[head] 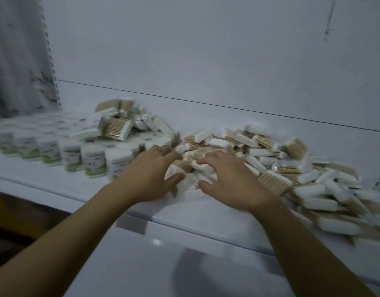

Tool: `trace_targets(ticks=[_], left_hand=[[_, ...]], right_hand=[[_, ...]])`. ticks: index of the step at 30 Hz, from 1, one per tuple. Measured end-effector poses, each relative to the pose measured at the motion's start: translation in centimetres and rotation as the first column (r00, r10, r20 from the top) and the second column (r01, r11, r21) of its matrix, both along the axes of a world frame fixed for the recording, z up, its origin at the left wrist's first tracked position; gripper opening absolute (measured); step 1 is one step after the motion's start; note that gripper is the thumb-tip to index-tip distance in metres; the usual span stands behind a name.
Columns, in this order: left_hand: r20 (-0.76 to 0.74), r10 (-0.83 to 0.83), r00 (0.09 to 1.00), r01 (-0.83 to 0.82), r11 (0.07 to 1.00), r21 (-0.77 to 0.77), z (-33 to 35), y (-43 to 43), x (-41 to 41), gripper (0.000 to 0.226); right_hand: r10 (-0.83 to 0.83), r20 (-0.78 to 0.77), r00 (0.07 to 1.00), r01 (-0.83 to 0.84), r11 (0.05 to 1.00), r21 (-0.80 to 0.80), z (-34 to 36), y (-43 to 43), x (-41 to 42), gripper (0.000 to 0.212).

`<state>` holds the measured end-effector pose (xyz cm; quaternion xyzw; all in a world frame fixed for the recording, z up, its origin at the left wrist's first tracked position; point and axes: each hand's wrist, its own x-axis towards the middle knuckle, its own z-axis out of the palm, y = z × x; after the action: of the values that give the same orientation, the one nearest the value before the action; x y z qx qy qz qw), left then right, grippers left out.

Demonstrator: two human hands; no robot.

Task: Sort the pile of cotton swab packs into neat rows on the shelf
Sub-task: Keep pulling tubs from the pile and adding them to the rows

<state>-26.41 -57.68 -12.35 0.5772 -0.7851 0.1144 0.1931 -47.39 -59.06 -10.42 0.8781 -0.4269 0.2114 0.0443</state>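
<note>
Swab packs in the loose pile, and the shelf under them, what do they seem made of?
Flat packs of tan-stemmed, white-tipped swabs: stems look like wood or bamboo by their tan colour, tips like cotton; any wrapper is lost in blur. White flat shelf: smooth, probably painted metal.

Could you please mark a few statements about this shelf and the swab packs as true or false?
1. Both the left hand and the right hand reach into the pile of swab packs. True.
2. The packs in that pile lie in neat rows. False: they lie jumbled, at all angles.
3. On the left of the shelf, round tubs with green labels stand in rows. True.
4. Nothing lies on the tubs. False: a small heap of packs sits on top of them.
5. The right hand wears a glove. False: it is bare.
</note>
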Motion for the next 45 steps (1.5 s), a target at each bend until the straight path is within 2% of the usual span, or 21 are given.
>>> trace_targets(ticks=[5, 9, 10, 12, 14, 17, 22, 26, 30, 34, 36, 39, 42, 45], left_hand=[[0.002, 0.056, 0.998, -0.056, 0.997, 0.055, -3.1, 1.0, 3.8, 0.059], [-0.033, 0.005, 0.999, -0.002, 0.996, 0.09, -3.7, 1.5, 3.8, 0.062], [-0.053, -0.025, 0.998, 0.029, 0.995, 0.091, -3.8, 1.5, 3.6, 0.062], [-0.082, -0.079, 0.993, 0.088, 0.991, 0.103, -3.7, 1.7, 3.1, 0.059], [-0.096, -0.136, 0.986, 0.147, 0.982, 0.115, -3.8, 1.7, 2.5, 0.052], [-0.119, -0.214, 0.97, 0.228, 0.966, 0.125, -3.5, 1.6, 1.3, 0.052], [-0.106, -0.274, 0.956, 0.284, 0.954, 0.093, -3.4, 1.0, -0.3, 0.048], [-0.095, -0.252, 0.963, 0.258, 0.964, 0.062, -4.1, 0.3, -0.2, 0.047], [-0.125, -0.206, 0.971, 0.215, 0.974, 0.064, -4.6, -0.5, 0.8, 0.038], [-0.111, -0.203, 0.973, 0.21, 0.976, 0.058, -4.6, -1.4, 0.7, 0.037], [-0.177, -0.207, 0.962, 0.225, 0.97, 0.091, -4.5, -1.6, 0.7, 0.037], [-0.254, -0.183, 0.95, 0.229, 0.958, 0.17, -4.8, -1.6, 0.8, 0.044], [-0.302, -0.157, 0.94, 0.224, 0.953, 0.202, -5.0, -1.6, 1.0, 0.047], [-0.311, -0.121, 0.943, 0.198, 0.953, 0.23, -5.0, -2.0, 1.1, 0.061]], right_hand=[[-0.041, -0.082, 0.996, 0.034, 0.996, -0.08, -2.7, 0.0, 4.8, 0.058], [-0.093, -0.23, 0.969, 0.099, 0.995, 0.015, -3.5, -0.3, 5.3, 0.054], [-0.077, -0.191, 0.979, 0.083, 0.996, 0.028, -3.6, -0.2, 4.7, 0.048], [-0.053, -0.059, 0.997, 0.05, 0.997, -0.055, -3.9, 0.2, 3.1, 0.037], [-0.123, -0.054, 0.991, 0.12, 0.991, -0.052, -3.8, 1.3, 1.5, 0.029], [-0.232, -0.09, 0.969, 0.231, 0.973, -0.015, -4.1, 2.2, 0.0, 0.026], [-0.306, 0.114, 0.945, 0.306, 0.952, 0.019, -6.1, 2.9, -1.2, 0.023], [-0.333, 0.232, 0.914, 0.344, 0.939, -0.006, -7.0, 3.4, -1.7, 0.037], [-0.389, 0.15, 0.909, 0.377, 0.921, 0.101, -6.7, 3.2, -1.4, 0.051], [-0.401, 0.117, 0.909, 0.396, 0.916, 0.062, -5.6, 2.6, -0.9, 0.045], [-0.433, 0.171, 0.885, 0.436, 0.9, 0.023, -5.3, 2.1, -0.6, 0.054], [-0.458, 0.131, 0.879, 0.454, 0.889, 0.065, -5.7, 1.8, 0.3, 0.079], [-0.444, -0.006, 0.896, 0.433, 0.872, 0.23, -6.8, 1.4, 0.6, 0.084], [-0.45, 0.051, 0.892, 0.43, 0.877, 0.212, -6.8, 1.2, 0.3, 0.081]])
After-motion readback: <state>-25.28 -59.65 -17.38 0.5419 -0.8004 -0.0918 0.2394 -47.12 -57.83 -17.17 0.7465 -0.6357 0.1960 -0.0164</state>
